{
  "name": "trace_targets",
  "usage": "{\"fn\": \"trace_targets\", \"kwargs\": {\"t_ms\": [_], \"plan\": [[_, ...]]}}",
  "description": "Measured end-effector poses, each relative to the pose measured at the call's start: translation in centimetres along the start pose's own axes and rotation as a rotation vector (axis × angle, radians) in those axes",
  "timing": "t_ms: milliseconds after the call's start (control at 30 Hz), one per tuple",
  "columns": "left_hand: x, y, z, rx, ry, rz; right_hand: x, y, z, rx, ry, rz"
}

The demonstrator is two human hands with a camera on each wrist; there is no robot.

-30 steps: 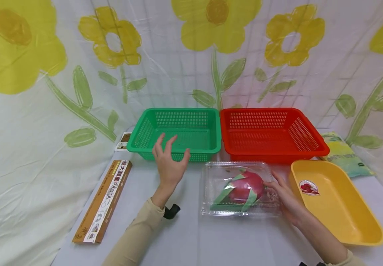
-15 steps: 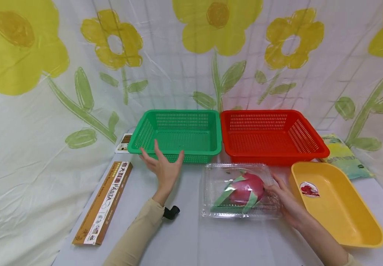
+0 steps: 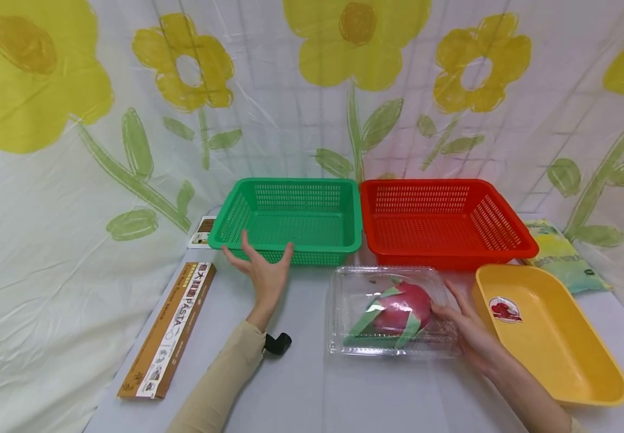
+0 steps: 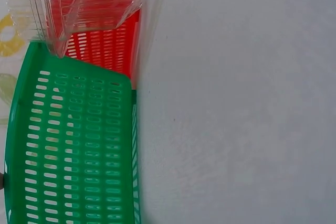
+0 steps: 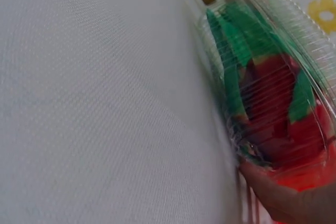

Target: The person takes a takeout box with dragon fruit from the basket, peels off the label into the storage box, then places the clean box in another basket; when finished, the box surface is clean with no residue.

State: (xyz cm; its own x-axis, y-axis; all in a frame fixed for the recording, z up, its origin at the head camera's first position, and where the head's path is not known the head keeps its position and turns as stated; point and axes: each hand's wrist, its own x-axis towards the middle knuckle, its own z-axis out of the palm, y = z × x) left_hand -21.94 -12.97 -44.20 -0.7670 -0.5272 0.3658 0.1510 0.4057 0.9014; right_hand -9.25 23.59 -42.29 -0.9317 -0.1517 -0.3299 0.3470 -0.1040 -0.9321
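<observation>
A clear plastic clamshell box [image 3: 348, 296] lies on the table, its lid down over a red dragon fruit [image 3: 403, 308] with green leaves. My right hand [image 3: 473, 334] grips the box by its right edge. The right wrist view shows that hand's thumb [image 5: 268, 187] against the box's end, with the dragon fruit [image 5: 273, 93] behind the plastic. My left hand [image 3: 266, 278] hovers in front of the green basket [image 3: 290, 248], fingers spread and holding nothing. In the left wrist view, the basket [image 4: 79, 140] and part of the box [image 4: 52, 3] appear.
A red basket [image 3: 447, 260] adjoins the green one. A yellow tray [image 3: 550, 337] stands at the right, near a yellow-green packet [image 3: 563, 258]. On the left lie a long pasta box [image 3: 168, 334] and a small card-like package [image 3: 201, 233].
My left hand has moved left and slightly toward me, its fingers spreading wider. The right hand and the plastic box have stayed in place.
</observation>
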Motion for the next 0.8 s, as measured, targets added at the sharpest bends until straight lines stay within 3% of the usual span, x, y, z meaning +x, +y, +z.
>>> {"fn": "trace_targets", "kwargs": {"t_ms": [233,533,800], "plan": [[0.16,-0.10,0.15,-0.007,0.018,-0.007,-0.08,0.30,-0.32,-0.055,-0.024,-0.044],[0.46,-0.16,0.28,-0.050,0.014,0.017,0.52,0.18,-0.89,-0.027,-0.032,-0.002],[0.24,-0.42,0.27,-0.039,0.016,0.038,0.77,0.40,-0.92,-0.015,0.015,0.030]]}}
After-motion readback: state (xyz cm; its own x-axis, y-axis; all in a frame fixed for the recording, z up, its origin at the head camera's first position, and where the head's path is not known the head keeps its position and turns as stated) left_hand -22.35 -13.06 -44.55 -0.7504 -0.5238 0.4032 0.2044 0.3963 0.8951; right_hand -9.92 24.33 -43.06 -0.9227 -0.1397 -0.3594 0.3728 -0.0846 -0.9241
